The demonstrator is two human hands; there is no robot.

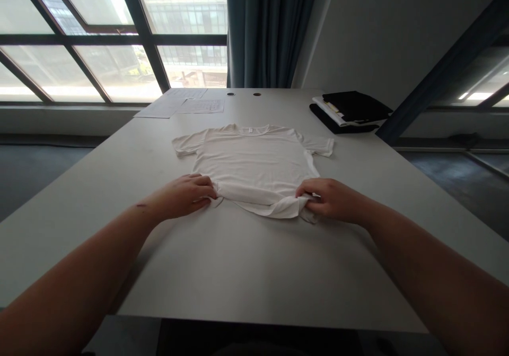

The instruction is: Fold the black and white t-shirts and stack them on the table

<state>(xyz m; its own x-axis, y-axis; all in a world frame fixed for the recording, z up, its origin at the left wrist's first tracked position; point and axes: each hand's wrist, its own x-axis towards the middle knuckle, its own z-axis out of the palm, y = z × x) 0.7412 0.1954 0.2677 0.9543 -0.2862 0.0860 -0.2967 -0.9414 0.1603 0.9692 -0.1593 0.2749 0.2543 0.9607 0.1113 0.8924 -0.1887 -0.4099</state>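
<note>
A white T-shirt (254, 159) lies flat on the grey table (222, 271), collar pointing away from me and both short sleeves spread out. My left hand (185, 194) pinches the shirt's near left hem corner, fingers closed on the cloth. My right hand (332, 199) grips the near right hem corner, where the fabric is bunched up. The near hem between my hands is rumpled and slightly lifted.
A stack of folded black and white garments (350, 112) sits at the far right of the table. Sheets of paper (181, 104) lie at the far left near the window. Two round cable holes (243, 94) are at the table's far edge. A dark curtain hangs behind.
</note>
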